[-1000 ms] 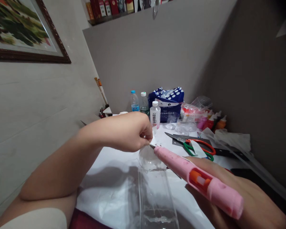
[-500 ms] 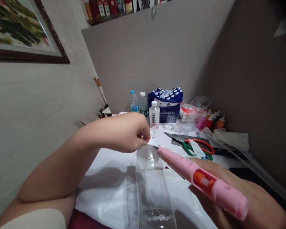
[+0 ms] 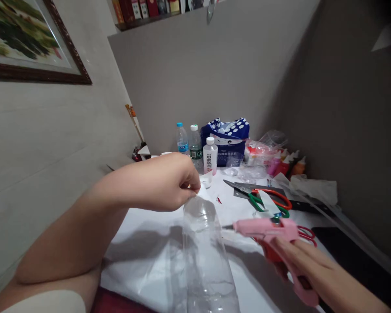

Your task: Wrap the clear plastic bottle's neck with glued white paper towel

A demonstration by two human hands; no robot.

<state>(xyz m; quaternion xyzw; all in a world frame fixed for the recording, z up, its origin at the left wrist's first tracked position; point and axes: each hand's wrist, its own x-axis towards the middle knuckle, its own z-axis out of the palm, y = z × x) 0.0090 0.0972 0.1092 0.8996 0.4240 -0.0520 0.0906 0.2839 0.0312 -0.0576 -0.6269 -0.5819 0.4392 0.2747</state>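
Observation:
A clear plastic bottle (image 3: 208, 265) lies along the table in front of me, its far end under my left hand. At that end, the fingertips of my left hand (image 3: 172, 182) are pinched together on a small white piece (image 3: 202, 190), mostly covered by the fingers. My right hand (image 3: 308, 265) grips a pink hot glue gun (image 3: 260, 228) by its handle. The nozzle points left, close to the right side of the bottle.
Scissors with red and green handles (image 3: 270, 198) lie at the right, near a black mat (image 3: 339, 248). Along the back stand several bottles, including a white-capped one (image 3: 210, 156), and a blue tissue pack (image 3: 226, 143). Several paint bottles (image 3: 285, 163) stand at the back right.
My right hand has drawn the glue gun away from the left fingertips, to the right and down, and turned it sideways. My left hand keeps its pinch at the bottle's far end.

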